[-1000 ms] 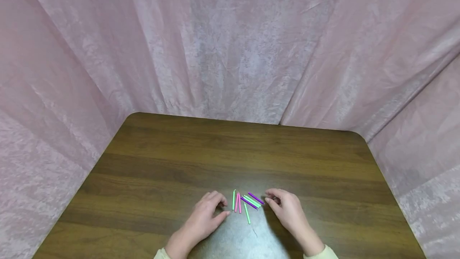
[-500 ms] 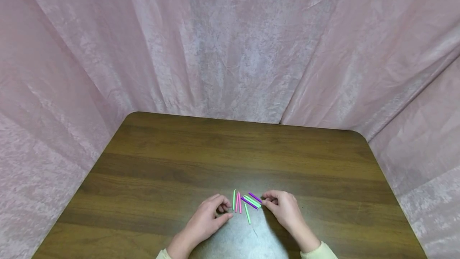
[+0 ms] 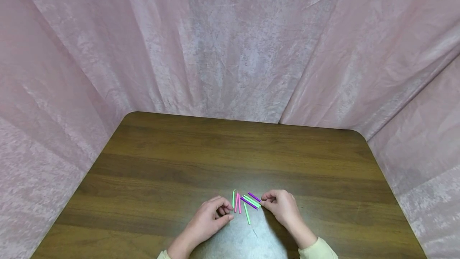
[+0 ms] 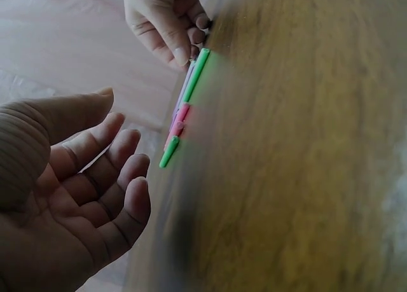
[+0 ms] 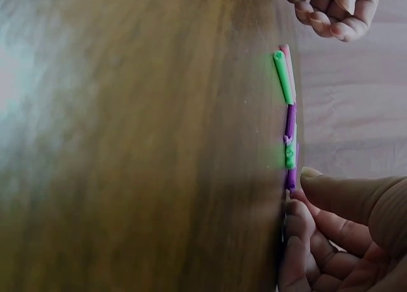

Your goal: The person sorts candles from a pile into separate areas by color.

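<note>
Thin birthday candles lie in a loose group on the table between the two hands. My right hand (image 3: 283, 208) pinches the lower end of the upper purple candle (image 3: 254, 196) with thumb and forefinger; that end is hidden by the fingertips in the head view. Alongside lie green candles (image 3: 252, 201) and another purple candle (image 3: 249, 204). One green candle (image 3: 247, 214) points toward the near side. Two pink candles (image 3: 239, 205) lean together at left, beside a green candle (image 3: 233, 199). Next to that one, my left hand (image 3: 211, 217) holds nothing, fingers loosely bent, palm visible in the left wrist view.
The wooden table (image 3: 161, 163) has rounded far corners and stretches well beyond the hands. Pink velvety curtains (image 3: 230, 51) hang behind it and along both sides. A thin wavy line (image 3: 254, 233) shows on the surface below the candles.
My right hand has moved left, onto the end of the upper purple candle. My left hand has shifted slightly right, closer to the left green candle. The candles have hardly moved.
</note>
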`<control>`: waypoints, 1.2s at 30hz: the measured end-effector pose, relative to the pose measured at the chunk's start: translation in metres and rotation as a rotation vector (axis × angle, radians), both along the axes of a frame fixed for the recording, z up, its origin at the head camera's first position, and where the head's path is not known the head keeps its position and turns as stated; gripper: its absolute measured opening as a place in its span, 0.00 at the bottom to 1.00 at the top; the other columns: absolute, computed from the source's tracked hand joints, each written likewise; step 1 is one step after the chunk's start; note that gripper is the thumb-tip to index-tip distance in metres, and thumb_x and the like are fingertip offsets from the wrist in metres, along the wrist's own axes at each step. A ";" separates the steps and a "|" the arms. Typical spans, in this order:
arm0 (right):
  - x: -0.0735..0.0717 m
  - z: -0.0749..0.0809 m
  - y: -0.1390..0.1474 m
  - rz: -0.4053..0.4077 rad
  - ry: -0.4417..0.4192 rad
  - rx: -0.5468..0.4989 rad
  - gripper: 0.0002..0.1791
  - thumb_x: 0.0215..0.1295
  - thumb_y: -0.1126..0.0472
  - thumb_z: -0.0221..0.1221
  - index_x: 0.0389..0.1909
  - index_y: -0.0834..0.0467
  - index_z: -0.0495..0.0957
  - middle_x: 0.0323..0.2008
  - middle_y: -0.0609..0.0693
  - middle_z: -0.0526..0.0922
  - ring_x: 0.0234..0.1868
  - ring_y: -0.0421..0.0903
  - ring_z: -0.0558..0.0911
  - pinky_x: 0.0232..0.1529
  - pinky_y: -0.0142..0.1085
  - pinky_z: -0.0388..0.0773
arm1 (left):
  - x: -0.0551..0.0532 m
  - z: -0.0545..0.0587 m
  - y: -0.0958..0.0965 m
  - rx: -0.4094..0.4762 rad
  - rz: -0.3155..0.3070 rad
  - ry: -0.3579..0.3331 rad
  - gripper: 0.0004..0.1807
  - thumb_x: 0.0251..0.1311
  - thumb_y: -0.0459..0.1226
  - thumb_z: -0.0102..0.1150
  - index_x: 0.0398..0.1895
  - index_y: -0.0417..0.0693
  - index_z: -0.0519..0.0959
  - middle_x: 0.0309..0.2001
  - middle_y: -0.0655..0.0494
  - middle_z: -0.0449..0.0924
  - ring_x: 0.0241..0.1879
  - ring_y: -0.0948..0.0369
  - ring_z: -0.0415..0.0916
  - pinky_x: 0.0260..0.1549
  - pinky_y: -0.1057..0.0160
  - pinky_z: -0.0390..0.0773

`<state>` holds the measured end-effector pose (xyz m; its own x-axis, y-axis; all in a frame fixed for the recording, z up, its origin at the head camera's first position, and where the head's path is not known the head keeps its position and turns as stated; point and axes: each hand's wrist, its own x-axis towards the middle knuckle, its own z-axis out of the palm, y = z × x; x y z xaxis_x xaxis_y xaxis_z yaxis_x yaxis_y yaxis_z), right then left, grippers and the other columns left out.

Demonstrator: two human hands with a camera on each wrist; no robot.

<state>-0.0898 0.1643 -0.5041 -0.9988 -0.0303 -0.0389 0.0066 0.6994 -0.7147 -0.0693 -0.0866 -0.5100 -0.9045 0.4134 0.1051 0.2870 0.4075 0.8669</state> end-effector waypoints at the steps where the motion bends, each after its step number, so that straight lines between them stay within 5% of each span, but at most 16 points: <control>1: 0.000 0.000 0.000 0.000 0.007 0.009 0.05 0.50 0.64 0.72 0.26 0.53 0.84 0.22 0.40 0.81 0.24 0.35 0.77 0.32 0.34 0.74 | 0.000 0.000 0.000 -0.002 0.000 -0.003 0.06 0.56 0.34 0.68 0.35 0.46 0.79 0.32 0.59 0.76 0.33 0.65 0.74 0.31 0.70 0.76; 36: 0.000 0.001 -0.007 0.064 0.003 0.117 0.10 0.49 0.64 0.71 0.18 0.50 0.79 0.17 0.37 0.74 0.22 0.35 0.70 0.29 0.34 0.68 | 0.001 -0.003 -0.003 0.006 0.018 -0.008 0.06 0.59 0.40 0.67 0.33 0.50 0.80 0.30 0.66 0.74 0.29 0.70 0.71 0.28 0.70 0.74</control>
<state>-0.0894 0.1577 -0.5035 -0.9950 -0.0897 -0.0433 -0.0427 0.7770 -0.6281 -0.0678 -0.0894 -0.5129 -0.9126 0.3963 0.1004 0.2726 0.4069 0.8719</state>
